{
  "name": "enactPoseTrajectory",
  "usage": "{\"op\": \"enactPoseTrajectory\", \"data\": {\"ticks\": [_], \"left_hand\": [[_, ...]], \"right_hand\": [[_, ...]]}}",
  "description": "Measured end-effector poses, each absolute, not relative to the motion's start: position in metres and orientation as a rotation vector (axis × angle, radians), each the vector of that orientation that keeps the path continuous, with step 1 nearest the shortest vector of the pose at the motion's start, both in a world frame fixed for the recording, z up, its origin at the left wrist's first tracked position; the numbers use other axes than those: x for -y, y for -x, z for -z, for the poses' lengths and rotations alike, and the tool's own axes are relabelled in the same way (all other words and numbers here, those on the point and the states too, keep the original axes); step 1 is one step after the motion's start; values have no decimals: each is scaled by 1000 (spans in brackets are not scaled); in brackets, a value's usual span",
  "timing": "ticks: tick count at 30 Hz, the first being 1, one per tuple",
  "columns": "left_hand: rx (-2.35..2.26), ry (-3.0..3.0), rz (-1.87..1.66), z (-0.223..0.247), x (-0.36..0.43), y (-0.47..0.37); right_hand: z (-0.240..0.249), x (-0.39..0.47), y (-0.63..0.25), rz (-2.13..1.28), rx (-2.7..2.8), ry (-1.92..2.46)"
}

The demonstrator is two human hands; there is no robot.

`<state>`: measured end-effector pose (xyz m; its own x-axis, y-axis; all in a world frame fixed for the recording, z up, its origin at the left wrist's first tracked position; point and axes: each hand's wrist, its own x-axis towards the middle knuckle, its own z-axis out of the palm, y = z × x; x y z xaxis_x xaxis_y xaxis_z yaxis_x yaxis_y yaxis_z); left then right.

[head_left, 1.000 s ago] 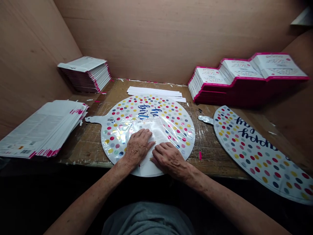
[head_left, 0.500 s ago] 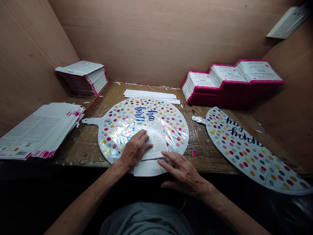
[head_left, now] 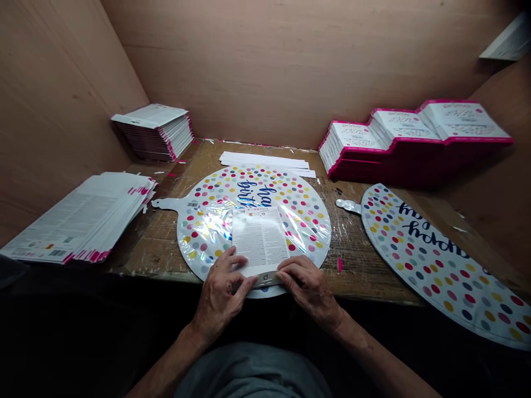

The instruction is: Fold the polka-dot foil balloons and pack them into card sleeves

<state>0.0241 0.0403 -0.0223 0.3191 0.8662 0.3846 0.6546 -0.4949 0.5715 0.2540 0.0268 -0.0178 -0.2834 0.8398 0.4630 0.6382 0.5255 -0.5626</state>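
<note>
A round foil balloon [head_left: 307,202] with coloured dots and blue lettering lies flat on the bench, its tail pointing left. On its near half rests a white printed card packet [head_left: 261,237] covered in small text. Its near edge is turned up into a narrow band with a dark mark. My left hand [head_left: 222,290] pinches the near left corner, thumb along the band. At the near right corner my right hand [head_left: 309,284] grips the packet between thumb and fingers. The balloon's lettering is partly hidden under the packet.
Printed card sleeves [head_left: 87,215] lie fanned at left, with a stack [head_left: 153,132] behind. Pink-edged packets [head_left: 398,143] stand stepped at back right. White strips [head_left: 265,161] lie behind the balloon. A second dotted balloon [head_left: 435,265], folded in half, overhangs the bench edge [head_left: 365,296].
The packet's near flap has come up into a narrow band. My left hand has moved from the packet's middle to its near left corner, and my right hand has closed on the right corner.
</note>
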Motion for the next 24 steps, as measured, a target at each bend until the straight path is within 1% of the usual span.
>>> {"op": "enactPoseTrajectory", "data": {"ticks": [2,4,6,8,10,15,17,20,24], "left_hand": [[-1519,-2260,-961,24,-43,-31],[-1706,-2241,-962,27,-46,-37],[-1829,-2236,-967,30,-48,-40],[-1839,-2253,-994,32,-49,-42],[-1788,-2256,-1020,33,-47,-41],[-1643,-2135,-1071,25,-28,-36],[-1678,-1946,-1143,17,-19,-36],[-1727,-1461,-1215,4,-14,-39],[-1504,-886,-1119,-12,-24,-44]], "right_hand": [[18,-29,-251,-298,1995,1291],[18,-30,-250,-108,2008,1419],[18,-28,-251,102,2116,1412],[20,-24,-253,206,2289,1258],[23,-17,-258,238,2404,1100],[20,-4,-269,271,2367,960],[13,-4,-269,266,2291,968],[5,-12,-263,257,2147,998],[5,-25,-258,144,2096,949]]}}
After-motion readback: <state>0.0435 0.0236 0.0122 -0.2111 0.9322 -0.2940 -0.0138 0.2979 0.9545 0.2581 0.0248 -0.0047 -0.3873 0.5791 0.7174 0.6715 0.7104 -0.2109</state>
